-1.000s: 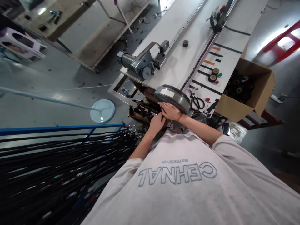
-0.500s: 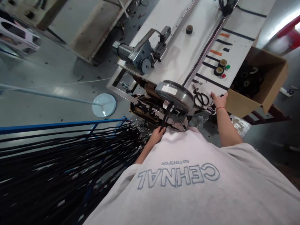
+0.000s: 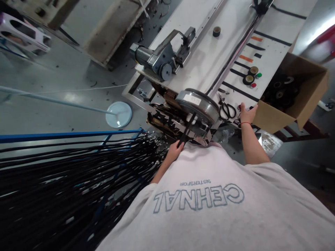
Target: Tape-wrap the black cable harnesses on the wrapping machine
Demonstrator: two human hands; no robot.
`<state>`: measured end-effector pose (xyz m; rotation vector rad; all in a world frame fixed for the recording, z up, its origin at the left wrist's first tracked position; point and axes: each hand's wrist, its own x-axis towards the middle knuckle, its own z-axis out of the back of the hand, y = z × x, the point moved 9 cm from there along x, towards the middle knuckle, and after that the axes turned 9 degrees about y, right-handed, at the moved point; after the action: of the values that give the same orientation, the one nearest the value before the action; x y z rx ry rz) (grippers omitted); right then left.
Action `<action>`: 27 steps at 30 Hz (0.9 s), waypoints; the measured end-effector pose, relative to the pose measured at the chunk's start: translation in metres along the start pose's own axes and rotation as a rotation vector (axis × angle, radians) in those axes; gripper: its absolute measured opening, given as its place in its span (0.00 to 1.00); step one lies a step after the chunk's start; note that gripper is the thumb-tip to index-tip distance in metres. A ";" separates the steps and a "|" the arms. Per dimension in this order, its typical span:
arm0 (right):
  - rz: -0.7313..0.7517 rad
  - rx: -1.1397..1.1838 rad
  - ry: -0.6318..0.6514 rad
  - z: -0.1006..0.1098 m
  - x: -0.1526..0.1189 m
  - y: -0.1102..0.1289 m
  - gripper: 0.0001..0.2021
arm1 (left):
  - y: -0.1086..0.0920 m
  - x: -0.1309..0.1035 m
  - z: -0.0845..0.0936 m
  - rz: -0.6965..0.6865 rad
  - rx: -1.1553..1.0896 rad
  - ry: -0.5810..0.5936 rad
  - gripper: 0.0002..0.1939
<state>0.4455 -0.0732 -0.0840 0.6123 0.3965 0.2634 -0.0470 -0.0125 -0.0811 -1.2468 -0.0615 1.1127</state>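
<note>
My left hand [image 3: 175, 150] is closed around a black cable bundle [image 3: 185, 134], close to my shirt. The bundle runs up to the front of a round metal drum-shaped machine head [image 3: 199, 103], where white bits [image 3: 194, 119] show, slightly blurred. My right hand [image 3: 248, 114] rests at the bench's front corner, thumb and fingers apart, the thumb near a red button [image 3: 239, 107]. Black-handled scissors [image 3: 227, 111] lie just left of it. Behind the drum, a long dark cable [image 3: 230, 59] stretches along the white bench [image 3: 201, 66].
A cardboard box [image 3: 311, 101] of tape rolls stands right of the bench. Tape rolls [image 3: 248, 79] sit by green and red buttons; another roll [image 3: 216, 31] stands farther back. A motor unit [image 3: 157, 61] is at left. Many black cables [image 3: 78, 188] hang on a blue rack [image 3: 70, 135].
The view has shifted slightly, so the bench appears farther right. White bits now show on the cable at the drum's front. Both hands stay in about the same places.
</note>
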 end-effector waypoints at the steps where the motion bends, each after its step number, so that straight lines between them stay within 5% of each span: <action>1: 0.005 0.004 0.000 0.000 0.000 0.000 0.48 | -0.003 0.001 0.003 -0.002 -0.008 -0.035 0.17; 8: -0.001 -0.009 0.012 -0.002 0.001 0.000 0.47 | -0.035 0.028 0.019 -0.056 0.015 -0.138 0.14; 17: -0.015 0.031 0.008 0.001 -0.008 0.004 0.46 | -0.078 0.059 0.012 -0.116 0.057 -0.136 0.12; 27: 0.043 0.054 -0.003 0.002 -0.010 0.006 0.41 | -0.033 0.050 0.013 -0.076 0.133 -0.172 0.11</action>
<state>0.4362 -0.0727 -0.0761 0.6743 0.3884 0.2935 -0.0081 0.0346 -0.0765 -1.0211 -0.1618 1.1372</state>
